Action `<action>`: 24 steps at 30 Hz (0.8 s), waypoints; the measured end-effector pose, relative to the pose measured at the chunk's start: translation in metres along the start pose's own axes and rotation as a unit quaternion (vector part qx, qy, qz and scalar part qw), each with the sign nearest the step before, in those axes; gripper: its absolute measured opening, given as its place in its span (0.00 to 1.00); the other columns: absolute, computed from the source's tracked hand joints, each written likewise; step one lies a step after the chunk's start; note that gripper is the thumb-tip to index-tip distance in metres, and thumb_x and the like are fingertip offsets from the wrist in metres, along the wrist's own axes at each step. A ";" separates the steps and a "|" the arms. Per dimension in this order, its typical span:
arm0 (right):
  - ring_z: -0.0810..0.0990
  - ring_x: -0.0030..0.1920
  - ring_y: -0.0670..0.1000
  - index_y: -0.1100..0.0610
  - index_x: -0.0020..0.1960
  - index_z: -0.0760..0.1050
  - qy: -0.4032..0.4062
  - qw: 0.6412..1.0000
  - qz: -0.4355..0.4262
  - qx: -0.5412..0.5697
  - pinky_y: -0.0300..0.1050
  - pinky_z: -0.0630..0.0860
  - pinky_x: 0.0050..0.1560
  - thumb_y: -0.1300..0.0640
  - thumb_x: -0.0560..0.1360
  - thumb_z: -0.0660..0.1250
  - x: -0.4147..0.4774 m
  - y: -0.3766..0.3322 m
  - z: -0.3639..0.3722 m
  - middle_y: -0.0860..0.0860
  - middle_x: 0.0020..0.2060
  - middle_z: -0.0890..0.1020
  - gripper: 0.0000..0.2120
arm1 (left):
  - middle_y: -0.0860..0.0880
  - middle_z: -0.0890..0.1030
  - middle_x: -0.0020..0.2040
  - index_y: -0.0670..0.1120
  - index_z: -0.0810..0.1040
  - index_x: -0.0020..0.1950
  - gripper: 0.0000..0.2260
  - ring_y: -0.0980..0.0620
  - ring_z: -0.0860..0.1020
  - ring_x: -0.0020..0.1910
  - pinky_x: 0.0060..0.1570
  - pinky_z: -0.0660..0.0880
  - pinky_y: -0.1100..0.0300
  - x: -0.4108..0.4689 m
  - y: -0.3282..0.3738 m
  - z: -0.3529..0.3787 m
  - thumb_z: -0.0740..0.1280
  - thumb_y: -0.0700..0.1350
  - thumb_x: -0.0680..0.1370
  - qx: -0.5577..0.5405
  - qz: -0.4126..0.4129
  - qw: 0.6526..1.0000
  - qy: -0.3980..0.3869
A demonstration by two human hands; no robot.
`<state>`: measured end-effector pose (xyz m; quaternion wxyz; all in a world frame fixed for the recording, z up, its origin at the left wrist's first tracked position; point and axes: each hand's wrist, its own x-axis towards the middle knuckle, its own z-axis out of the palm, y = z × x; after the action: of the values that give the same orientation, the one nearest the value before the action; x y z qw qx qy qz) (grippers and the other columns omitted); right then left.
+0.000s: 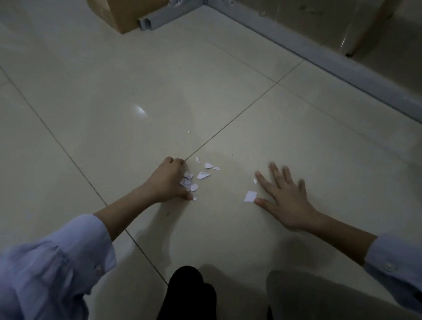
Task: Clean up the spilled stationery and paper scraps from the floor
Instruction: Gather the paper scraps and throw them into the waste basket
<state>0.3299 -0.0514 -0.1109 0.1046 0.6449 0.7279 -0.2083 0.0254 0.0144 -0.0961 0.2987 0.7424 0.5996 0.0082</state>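
Left hand (166, 181): set on the floor (111, 95) on its edge; fingers (179, 162) curled narrow toward the palm, thumb tip down on the tile; a cluster of white paper scraps (187, 181) sits in the hollow between the fingers and thumb, touching the palm side; whether the cluster is gripped or only lies against the hand cannot be told.

Right hand (284, 200): palm down, flat on the floor; fingers (276, 172) spread wide and straight, holding nothing; some motion blur on the outer fingers.

Loose scraps: several small pieces (203, 175) lie just right of the left fingers, apart from the cluster; a larger piece (250, 196) lies just beside the right thumb tip, contact not certain; a small piece (255, 181) lies at the inner side of the right index finger; one tiny fleck (189, 131) lies well beyond the left fingers; all other scraps lie between the two hands.

Surroundings: pale blue sleeves (43, 261) on both forearms; a dark-clad knee (189, 296) below the hands; a cardboard box (120, 8) far beyond the left fingers; a grey metal frame (306, 46) on the floor far beyond the right fingers, its end close beside the box; no stationery distinguishable in this dim light.
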 end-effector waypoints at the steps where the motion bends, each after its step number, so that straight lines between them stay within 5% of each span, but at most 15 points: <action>1: 0.34 0.76 0.56 0.35 0.76 0.39 0.007 1.000 -0.003 0.003 0.66 0.42 0.72 0.28 0.72 0.40 0.000 -0.002 0.003 0.47 0.76 0.34 0.34 | 0.46 0.74 0.52 0.43 0.73 0.58 0.34 0.50 0.69 0.52 0.39 0.63 0.63 0.004 0.002 0.001 0.81 0.53 0.58 -0.010 0.002 1.000 -0.001; 3: 0.34 0.76 0.55 0.34 0.75 0.41 0.019 1.000 -0.003 0.006 0.65 0.41 0.72 0.29 0.70 0.36 0.000 -0.006 0.006 0.47 0.77 0.35 0.34 | 0.50 0.72 0.48 0.44 0.74 0.55 0.30 0.52 0.67 0.48 0.35 0.61 0.66 0.009 0.010 0.002 0.81 0.50 0.58 -0.028 0.013 1.000 0.004; 9: 0.37 0.77 0.56 0.34 0.74 0.52 0.048 0.998 -0.021 0.033 0.62 0.41 0.73 0.38 0.79 0.43 0.008 -0.019 0.009 0.50 0.78 0.41 0.23 | 0.57 0.71 0.39 0.44 0.76 0.48 0.22 0.53 0.67 0.46 0.34 0.61 0.71 0.019 0.035 0.012 0.80 0.45 0.59 -0.062 0.050 0.997 0.017; 15: 0.43 0.78 0.58 0.41 0.70 0.68 0.079 0.991 -0.076 0.082 0.59 0.44 0.74 0.46 0.81 0.57 0.023 -0.028 0.004 0.52 0.78 0.52 0.18 | 0.43 0.79 0.47 0.37 0.78 0.54 0.24 0.51 0.70 0.46 0.38 0.61 0.61 0.021 0.057 0.023 0.79 0.42 0.61 -0.080 0.076 0.994 0.007; 20: 0.69 0.69 0.60 0.53 0.60 0.80 0.169 0.967 -0.114 0.154 0.51 0.62 0.70 0.52 0.75 0.68 0.032 -0.030 0.002 0.56 0.65 0.76 0.14 | 0.46 0.76 0.52 0.43 0.76 0.63 0.33 0.50 0.75 0.43 0.49 0.75 0.58 0.023 0.049 0.006 0.81 0.44 0.60 -0.101 0.072 0.992 0.015; 22: 0.73 0.62 0.57 0.56 0.59 0.80 0.182 0.958 -0.126 0.181 0.41 0.64 0.65 0.52 0.73 0.70 0.033 -0.032 -0.002 0.55 0.59 0.79 0.17 | 0.49 0.74 0.53 0.44 0.73 0.65 0.37 0.50 0.76 0.42 0.49 0.76 0.58 0.023 0.043 0.000 0.82 0.47 0.59 -0.098 0.062 0.993 0.022; 24: 0.73 0.57 0.54 0.55 0.62 0.78 0.169 0.964 -0.130 0.159 0.46 0.70 0.60 0.46 0.70 0.72 0.036 -0.036 -0.006 0.52 0.56 0.79 0.24 | 0.50 0.72 0.53 0.45 0.72 0.66 0.39 0.53 0.75 0.41 0.47 0.75 0.62 0.023 0.041 -0.001 0.82 0.50 0.58 -0.094 0.057 0.994 0.014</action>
<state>0.2901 -0.0194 -0.1144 -0.1515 0.5787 0.7701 -0.2215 0.0678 0.0314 -0.0844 0.3583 0.7436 0.5571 0.0919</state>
